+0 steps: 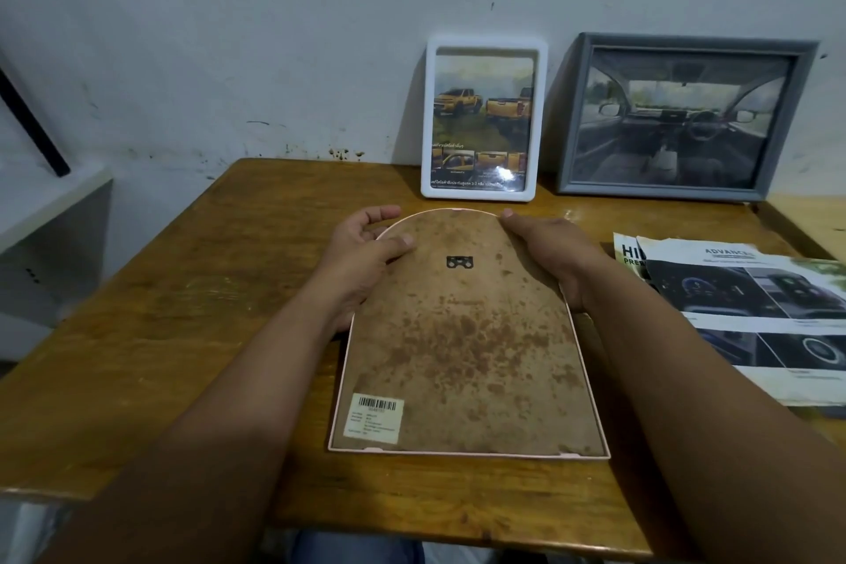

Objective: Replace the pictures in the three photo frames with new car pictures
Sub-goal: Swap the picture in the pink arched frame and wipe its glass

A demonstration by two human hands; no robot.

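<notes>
An arch-topped pink photo frame lies face down on the wooden table, its stained brown backing board up, with a small metal hanger and a barcode sticker. My left hand grips its upper left edge, thumb on the backing. My right hand holds the upper right edge, fingers curled round the rim. A white frame with yellow pickup trucks and a grey frame with a car interior picture lean against the wall at the back.
Car brochure pages lie stacked on the table at the right. A white shelf unit stands to the left of the table. The wall rises right behind the standing frames.
</notes>
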